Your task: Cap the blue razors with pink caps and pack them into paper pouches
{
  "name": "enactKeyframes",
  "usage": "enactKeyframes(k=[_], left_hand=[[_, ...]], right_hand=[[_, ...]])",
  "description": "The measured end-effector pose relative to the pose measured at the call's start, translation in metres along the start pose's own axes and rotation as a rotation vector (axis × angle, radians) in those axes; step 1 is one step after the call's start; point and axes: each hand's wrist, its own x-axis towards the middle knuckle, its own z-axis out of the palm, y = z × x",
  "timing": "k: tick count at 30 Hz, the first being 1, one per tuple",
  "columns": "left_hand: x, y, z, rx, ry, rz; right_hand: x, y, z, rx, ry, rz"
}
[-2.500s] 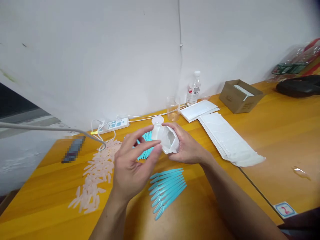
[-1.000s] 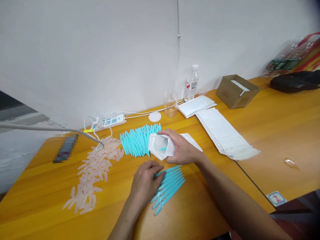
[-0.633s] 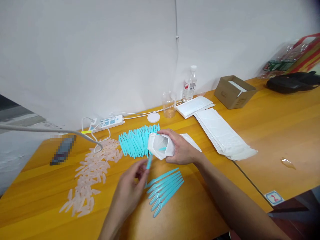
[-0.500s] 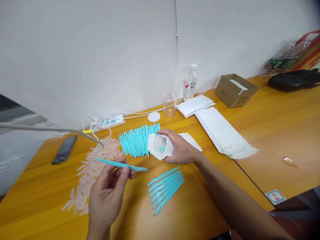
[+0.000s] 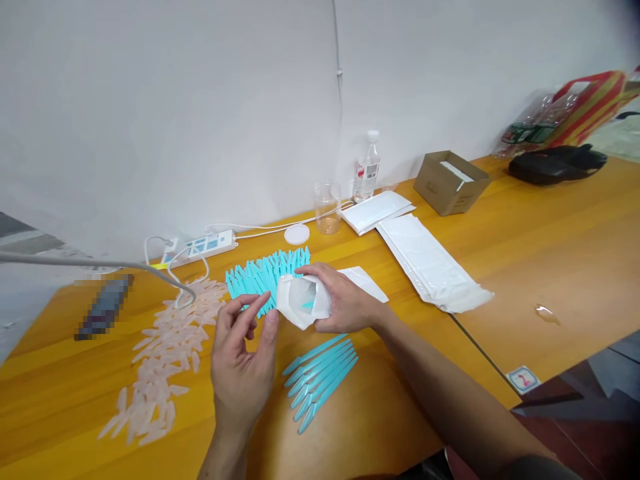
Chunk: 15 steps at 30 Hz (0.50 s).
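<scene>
A pile of clear caps [image 5: 160, 360] lies at the left of the wooden table [image 5: 550, 267]. Just right of it the left hand [image 5: 243, 363] is raised, fingers loosely parted and empty, tips beside the mouth of a white pouch [image 5: 300, 303]. A heap of teal sticks [image 5: 260, 277] sits just beyond. The right hand [image 5: 345, 303] grips the pouch mid-table, mouth facing left, 1 teal tip showing inside. A row of teal sticks [image 5: 320, 370] lies nearer. Flat white envelopes [image 5: 430, 263] and a cardboard box [image 5: 450, 181] lie farther right.
</scene>
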Motion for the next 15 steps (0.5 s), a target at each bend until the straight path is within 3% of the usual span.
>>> enactKeyframes(k=[3, 5, 9, 11, 15], left_hand=[[-0.004, -0.012, -0.008, -0.018, -0.039, -0.019], [-0.009, -0.02, -0.01, -0.007, -0.148, -0.065], [-0.025, -0.028, -0.004, 0.19, -0.647, -0.054], [-0.032, -0.029, 0.002, 0.333, -0.802, -0.021], [-0.037, -0.03, 0.01, 0.455, -0.862, -0.024]], right_hand=[[0.0, 0.0, -0.002, -0.006, 0.0, 0.012], [0.0, -0.001, -0.003, -0.006, 0.005, 0.017], [0.0, -0.001, -0.006, -0.009, 0.022, 0.026], [0.0, 0.0, -0.006, -0.018, 0.025, 0.03], [0.0, 0.001, -0.006, -0.024, 0.027, 0.02]])
